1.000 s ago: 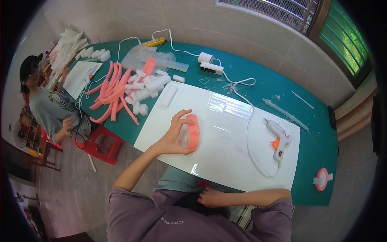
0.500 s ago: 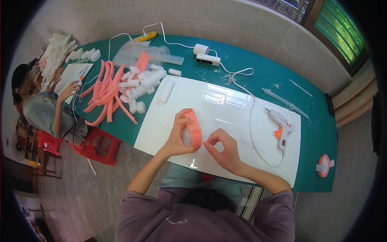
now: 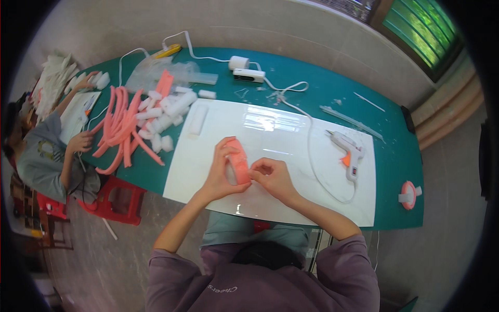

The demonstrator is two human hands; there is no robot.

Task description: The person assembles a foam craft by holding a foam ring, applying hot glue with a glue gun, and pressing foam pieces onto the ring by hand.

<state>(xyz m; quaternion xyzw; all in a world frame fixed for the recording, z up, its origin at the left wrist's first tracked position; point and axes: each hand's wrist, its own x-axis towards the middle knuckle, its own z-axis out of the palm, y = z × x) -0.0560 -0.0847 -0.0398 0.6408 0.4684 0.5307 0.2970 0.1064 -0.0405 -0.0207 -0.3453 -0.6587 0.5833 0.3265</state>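
My left hand [image 3: 219, 177] is closed around a bent pink foam strip [image 3: 239, 162] curved into a ring, held above the white board [image 3: 291, 197]. Its thumb lies under the ring's near end and the fingers wrap the far side. My right hand [image 3: 275, 179] has thumb and fingertips pinched together at the ring's right edge. Whatever sits in that pinch is too small to make out. Right of my hands, a white hot glue gun [image 3: 347, 154] with an orange trigger lies on the board. A white foam piece [image 3: 197, 120] rests at the board's far left corner.
Pink foam strips [image 3: 122, 125] and white foam pieces [image 3: 169, 109] are heaped at left on the green table [image 3: 397, 177]. A finished-looking pink ring with white tabs [image 3: 409, 195] lies far right. The white cable [image 3: 312, 151] crosses the board. A co-worker [image 3: 41, 145] sits at left.
My right hand has moved in to the ring's right edge and its fingers now meet there. The ring has tilted slightly. The co-worker's far hand has reached to white foam pieces. The whole view has shifted.
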